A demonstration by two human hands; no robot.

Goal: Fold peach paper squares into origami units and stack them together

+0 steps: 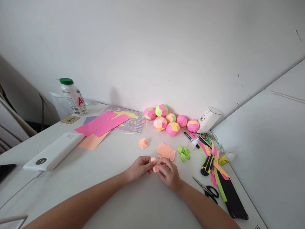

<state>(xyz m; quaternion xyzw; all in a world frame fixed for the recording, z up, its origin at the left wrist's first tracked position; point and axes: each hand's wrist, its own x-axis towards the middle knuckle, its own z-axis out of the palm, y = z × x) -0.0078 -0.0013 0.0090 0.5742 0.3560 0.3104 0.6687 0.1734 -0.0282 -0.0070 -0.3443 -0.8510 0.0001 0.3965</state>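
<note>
Between my two hands is a small folded orange paper piece [154, 165]. My left hand [141, 166] pinches its left side between thumb and fingers. On its right side, the fingertips of my right hand [169, 173] close on the same piece. Just beyond my hands lies a stack of orange paper squares [166, 150]. A folded orange piece [143, 143] rests farther left, and several folded green pieces [184, 153] are grouped to the right. Behind these sit several many-sided paper balls [159, 123] in pink, orange, yellow and green.
At right are scissors [206, 190], a cutter knife [207, 164], paper strips [221, 168], a black case [234, 198], glue bottles [193, 144] and a white paper tube [209, 119]. Leftward are pink sheets [101, 124], a white power bank [56, 151] with a cable, and a green-capped bottle [73, 97].
</note>
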